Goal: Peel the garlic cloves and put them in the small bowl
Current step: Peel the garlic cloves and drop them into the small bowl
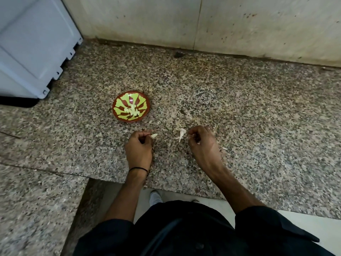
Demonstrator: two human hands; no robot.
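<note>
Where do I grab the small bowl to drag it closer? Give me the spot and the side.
Take the small bowl by its near rim, coming from the front edge of the counter, thumb inside and fingers under the flared lip. It sits upright and shallow, with peeled cloves heaped at its centre, so the rim is bare. The left hand is nearer, but pinches a clove.

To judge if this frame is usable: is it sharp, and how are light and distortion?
Head view: dim light, no glare; the left hand, right hand and garlic clove are slightly motion-blurred; the small bowl is sharper; wide lens curves the wall at its base.
</note>
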